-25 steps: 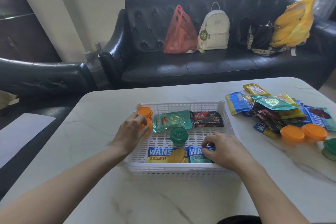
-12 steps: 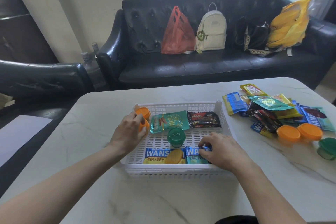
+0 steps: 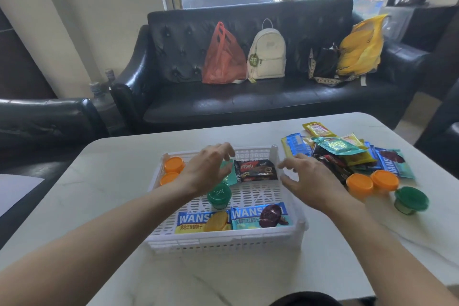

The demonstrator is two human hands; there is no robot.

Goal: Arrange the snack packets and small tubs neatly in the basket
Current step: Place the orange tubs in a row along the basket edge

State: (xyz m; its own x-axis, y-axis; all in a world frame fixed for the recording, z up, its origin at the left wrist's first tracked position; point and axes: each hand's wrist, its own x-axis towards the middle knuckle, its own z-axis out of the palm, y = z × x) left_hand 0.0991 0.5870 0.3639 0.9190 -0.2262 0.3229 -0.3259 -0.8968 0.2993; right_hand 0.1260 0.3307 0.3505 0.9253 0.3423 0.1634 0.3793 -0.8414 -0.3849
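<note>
Snack packets and small tubs are split between two places: a white perforated plastic basket [image 3: 223, 238] near the middle of the marble-look table [image 3: 111, 206], and a loose heap of packets [image 3: 347, 154] toward the table's right edge. Inside the basket, two orange-lidded tubs [image 3: 172, 169] sit at the far left corner, a green-lidded tub [image 3: 219, 195] stands mid-floor, a dark wafer packet [image 3: 255, 170] and a teal packet [image 3: 229, 172] lie along the far wall, and two blue biscuit packets [image 3: 233, 217] line the near wall. Two more orange-lidded tubs [image 3: 372, 182] and a green-lidded tub [image 3: 411, 200] wait beside the heap.

Both hands hover with fingers spread and relaxed, grasping nothing: the left hand [image 3: 208, 171] over the teal packet, the right hand [image 3: 310, 181] above the basket's right wall.

I'd say the next pick comes from the heap. To keep things tidy, lay packets flat and edge to edge in rows, filling the bare floor at the right side, and group the stray green tub with the other tubs along the left wall.
</note>
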